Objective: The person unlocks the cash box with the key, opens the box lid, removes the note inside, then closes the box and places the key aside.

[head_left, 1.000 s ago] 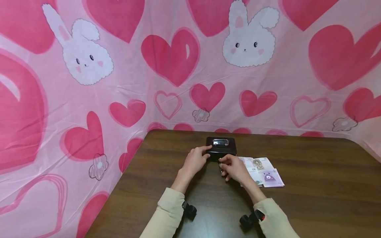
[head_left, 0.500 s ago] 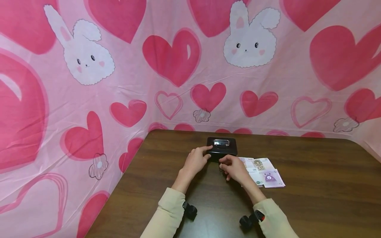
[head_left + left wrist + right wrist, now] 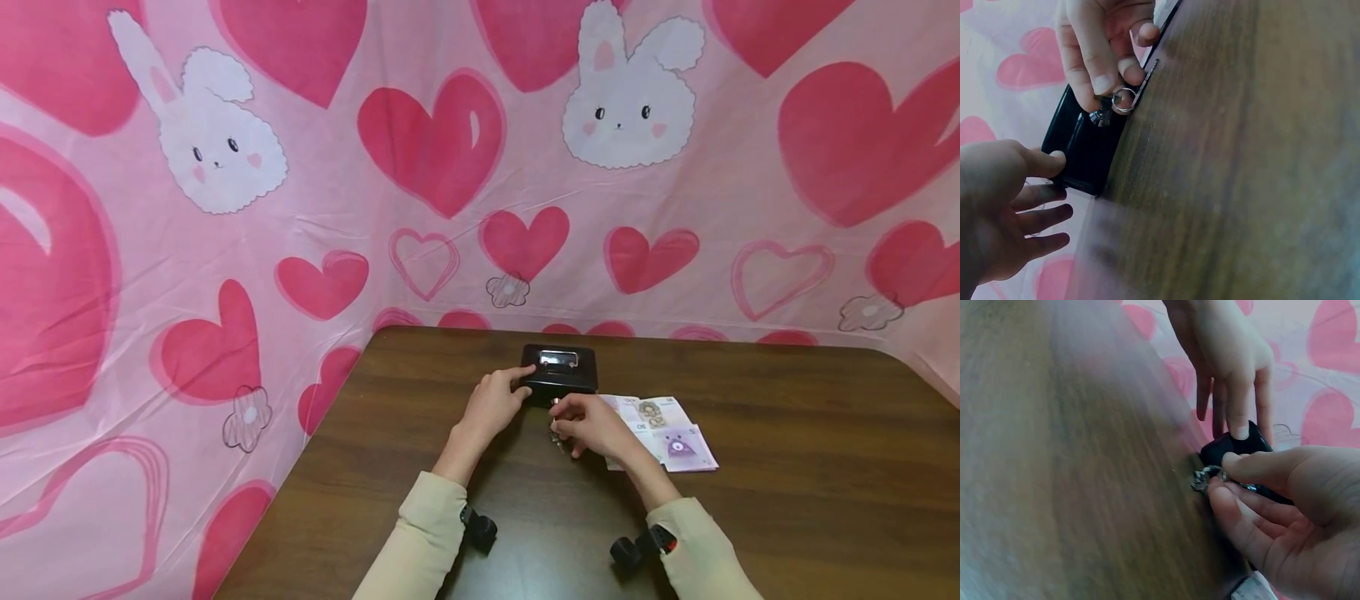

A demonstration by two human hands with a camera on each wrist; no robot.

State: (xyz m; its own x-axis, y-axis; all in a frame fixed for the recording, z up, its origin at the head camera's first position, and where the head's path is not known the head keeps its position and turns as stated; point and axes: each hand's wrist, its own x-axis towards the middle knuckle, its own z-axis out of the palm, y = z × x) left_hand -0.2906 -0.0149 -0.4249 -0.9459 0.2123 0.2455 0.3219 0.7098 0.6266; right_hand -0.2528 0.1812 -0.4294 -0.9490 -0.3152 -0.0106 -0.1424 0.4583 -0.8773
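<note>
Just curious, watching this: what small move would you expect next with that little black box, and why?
Probably a turn of the key. The right hand pinches it at the front face of the cash box, with its ring hanging beside it, while the left hand steadies the box's corner. The lid looks closed.

Head overview; blurry wrist close-ups

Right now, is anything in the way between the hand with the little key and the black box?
Nothing visible. The right hand pinches the key right at the front face of the black box. The left hand steadies the box's left corner, off to the side. The banknotes lie to the right.
</note>
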